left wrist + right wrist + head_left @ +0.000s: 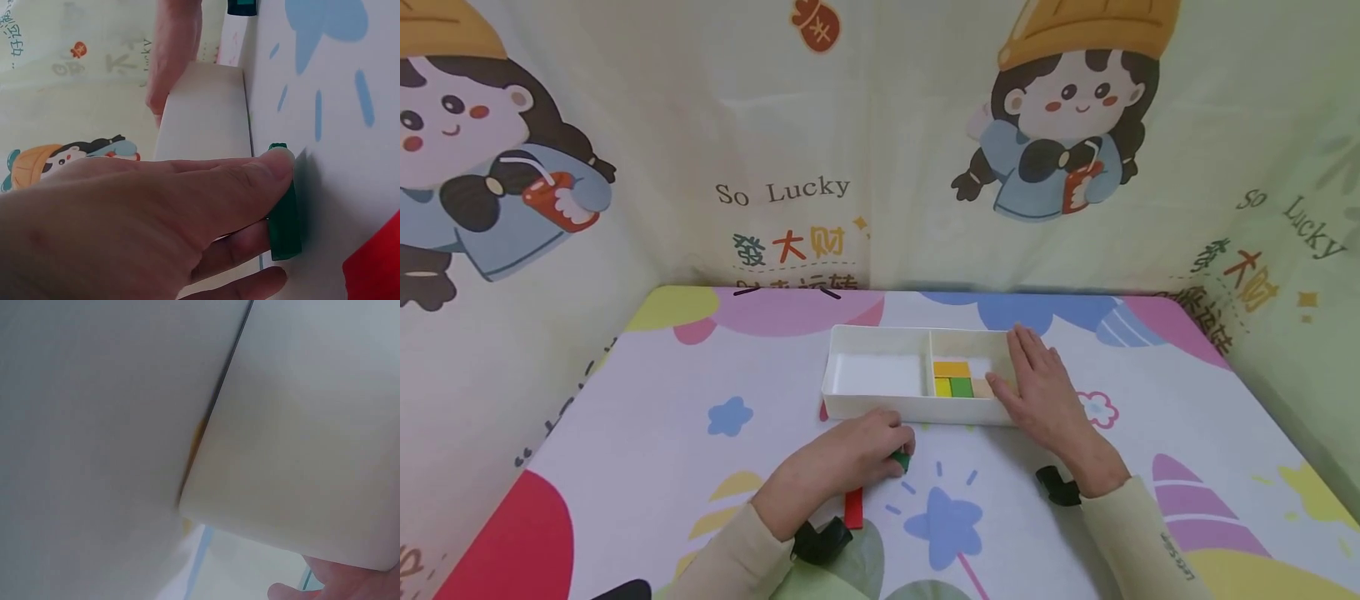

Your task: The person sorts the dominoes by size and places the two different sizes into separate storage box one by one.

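Observation:
My left hand (861, 450) pinches a small green block (285, 228) between thumb and fingers, just above the table in front of the white two-part box (955, 411). Flat on the table beneath my left wrist lies a red strip-shaped block (853, 508). My right hand (1051, 398) rests on the right end of the box with its fingers straight and the thumb over the right compartment. In that compartment an orange block (951, 369) lies behind a yellow block (942, 387) and another green block (961, 387). A pale tan block (982, 388) is partly hidden by the thumb.
The left compartment (880, 375) shows its bare white floor. A patterned cloth (790, 350) covers the table, and printed curtains (910, 150) rise behind it and at both sides. Black wrist camera mounts (822, 542) sit by both wrists, close to the tabletop.

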### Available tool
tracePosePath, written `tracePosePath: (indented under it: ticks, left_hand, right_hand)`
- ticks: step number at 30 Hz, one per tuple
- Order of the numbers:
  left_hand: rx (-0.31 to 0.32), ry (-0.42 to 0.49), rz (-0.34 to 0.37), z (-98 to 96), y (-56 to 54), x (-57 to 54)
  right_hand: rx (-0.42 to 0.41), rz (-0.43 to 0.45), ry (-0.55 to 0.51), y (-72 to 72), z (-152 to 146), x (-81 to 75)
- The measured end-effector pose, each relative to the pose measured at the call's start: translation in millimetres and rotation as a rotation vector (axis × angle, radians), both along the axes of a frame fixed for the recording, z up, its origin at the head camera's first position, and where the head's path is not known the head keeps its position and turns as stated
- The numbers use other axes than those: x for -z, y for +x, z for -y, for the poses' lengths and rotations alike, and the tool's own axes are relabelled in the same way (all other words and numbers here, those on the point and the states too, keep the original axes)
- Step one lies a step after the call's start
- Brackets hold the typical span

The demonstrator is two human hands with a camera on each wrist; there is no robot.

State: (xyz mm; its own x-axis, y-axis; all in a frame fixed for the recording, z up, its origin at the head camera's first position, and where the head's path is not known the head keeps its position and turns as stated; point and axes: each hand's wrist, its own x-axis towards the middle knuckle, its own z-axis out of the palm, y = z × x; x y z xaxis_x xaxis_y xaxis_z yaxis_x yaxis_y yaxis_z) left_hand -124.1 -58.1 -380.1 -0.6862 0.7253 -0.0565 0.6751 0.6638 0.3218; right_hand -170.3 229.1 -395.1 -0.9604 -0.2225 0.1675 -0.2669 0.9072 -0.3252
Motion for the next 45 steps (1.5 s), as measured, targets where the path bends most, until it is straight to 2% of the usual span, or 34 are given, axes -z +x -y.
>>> tracePosePath:
  ticks: [10,19,25,29,33,36,40,45]
  left_hand:
    - [0.044,0.046,-0.048,-0.5,0.0,0.8]
    - [0.059,0.063,-0.037,-2.2,-2.3,-11.3]
    - [0.010,0.083,0.012,0.3,-4.6,-26.4]
    - [-0.009,0.160,0.004,7.4,-7.6,-33.6]
    - [-0.013,0.217,-0.041,13.2,-12.2,-39.9]
    - [-0.024,0.223,-0.069,14.3,-16.5,-45.4]
    - [-0.061,0.218,-0.057,12.8,-23.5,-51.6]
    - [-0.109,0.190,-0.045,8.1,-37.2,-54.4]
  right_hand:
    - [-0.025,0.041,-0.067,2.6,-13,-8.7]
    - [-0.029,0.003,-0.062,-0.7,-15,-4.5]
    - [-0.026,-0.007,-0.054,-1.2,-16,-4.3]
    - [-0.020,0.003,-0.059,0.0,-14,-3.5]
    - [-0.026,-0.008,-0.067,0.1,-12,-2.7]
    - [-0.029,-0.013,-0.072,-0.4,-10,-2.5]
    - [-0.021,0.014,-0.066,-0.6,-9,-2.1]
    - [-0.011,0.033,-0.063,0.4,-7,-1.7]
